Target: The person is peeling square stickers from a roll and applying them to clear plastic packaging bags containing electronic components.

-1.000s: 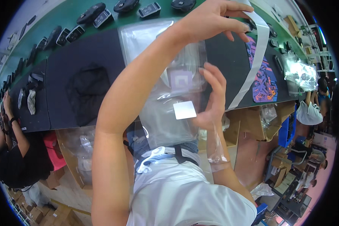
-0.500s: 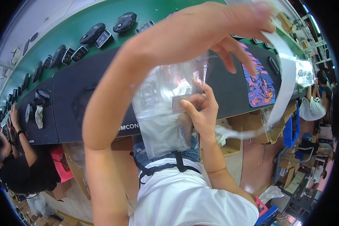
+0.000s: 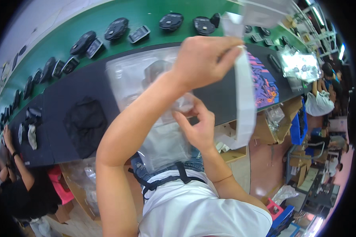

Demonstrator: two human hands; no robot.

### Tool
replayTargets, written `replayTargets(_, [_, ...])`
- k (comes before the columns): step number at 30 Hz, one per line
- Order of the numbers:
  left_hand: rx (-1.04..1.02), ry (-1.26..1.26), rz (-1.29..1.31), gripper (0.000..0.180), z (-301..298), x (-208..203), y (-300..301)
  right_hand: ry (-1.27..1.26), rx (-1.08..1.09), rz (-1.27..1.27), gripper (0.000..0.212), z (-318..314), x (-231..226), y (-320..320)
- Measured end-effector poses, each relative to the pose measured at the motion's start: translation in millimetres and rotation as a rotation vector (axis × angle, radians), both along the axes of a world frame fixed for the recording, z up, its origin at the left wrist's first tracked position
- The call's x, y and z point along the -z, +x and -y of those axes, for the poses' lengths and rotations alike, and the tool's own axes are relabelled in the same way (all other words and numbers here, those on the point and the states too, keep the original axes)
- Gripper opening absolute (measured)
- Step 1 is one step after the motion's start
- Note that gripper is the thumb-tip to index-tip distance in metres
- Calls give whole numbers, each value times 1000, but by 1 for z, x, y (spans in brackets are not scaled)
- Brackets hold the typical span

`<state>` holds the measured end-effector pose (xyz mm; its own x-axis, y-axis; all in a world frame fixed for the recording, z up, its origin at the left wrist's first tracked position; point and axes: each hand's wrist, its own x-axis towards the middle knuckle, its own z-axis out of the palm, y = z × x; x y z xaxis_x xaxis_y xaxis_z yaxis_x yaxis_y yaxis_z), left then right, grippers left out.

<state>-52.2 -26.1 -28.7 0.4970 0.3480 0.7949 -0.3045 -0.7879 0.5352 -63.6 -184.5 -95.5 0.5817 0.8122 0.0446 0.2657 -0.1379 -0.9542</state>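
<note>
My left arm reaches across the view, and my left hand (image 3: 209,59) is closed, thumb and fingers pinching a long white paper strip (image 3: 246,94). From that pinch the strip hangs past the table's front edge, and its upper part rises above the hand. Lower down, my right hand (image 3: 199,124) has thumb and fingers closed on the edge of a clear plastic blister pack (image 3: 120,69). That pack lies at the table's front, its lower flap (image 3: 162,148) reaching over my lap. My left forearm hides part of the pack.
Black computer mice (image 3: 116,28) and small boxy devices (image 3: 139,34) line the green surface behind the black mat (image 3: 217,94). Black cloth (image 3: 85,122) lies left, a colourful mouse pad (image 3: 265,83) right. Cardboard boxes (image 3: 279,122) stand below the edge. Another person's arm (image 3: 21,164) is far left.
My left hand has come down and left, going from spread fingers to a pinch on the white strip. The strip has swung left. A small grey square under my right thumb no longer shows.
</note>
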Motion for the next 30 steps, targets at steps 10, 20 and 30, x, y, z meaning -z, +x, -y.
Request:
replayTargets(10, [274,-123,-149,44,-10,10,2,505,80,495,43,24,-67,54])
replayTargets(20, [368,17,-298,51,-14,7,-6,434,105,202,20,-50,-119,137])
replayTargets(30, [525,-153,-313,51,-22,-3,-12,482,-238,-515,18,-43,-120,154])
